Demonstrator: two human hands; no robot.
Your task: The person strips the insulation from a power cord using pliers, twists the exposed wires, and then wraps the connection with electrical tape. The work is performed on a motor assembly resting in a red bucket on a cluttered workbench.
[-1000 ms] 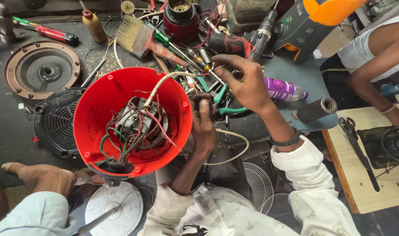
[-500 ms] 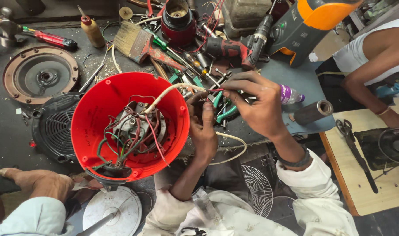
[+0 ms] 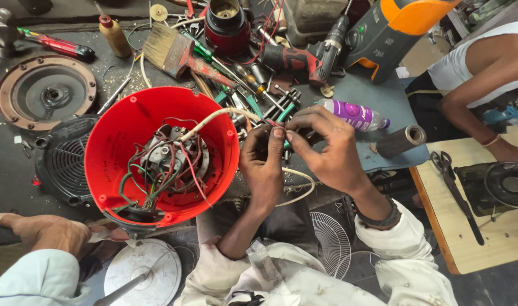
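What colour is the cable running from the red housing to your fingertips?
Off-white, the cable arcs from the red housing to both hands; head view.

The hands (image 3: 293,153) meet just beside the rim of the red housing (image 3: 123,130), so there is almost no gap on that side. Beyond the fingers, a pile of screwdrivers (image 3: 253,85), a paintbrush (image 3: 174,51) and a drill (image 3: 304,56) blocks the way. To the right, the purple bottle (image 3: 355,115) and a metal tube (image 3: 402,140) lie close. The dark table (image 3: 20,164) left of the black grille (image 3: 63,161) has some free room.
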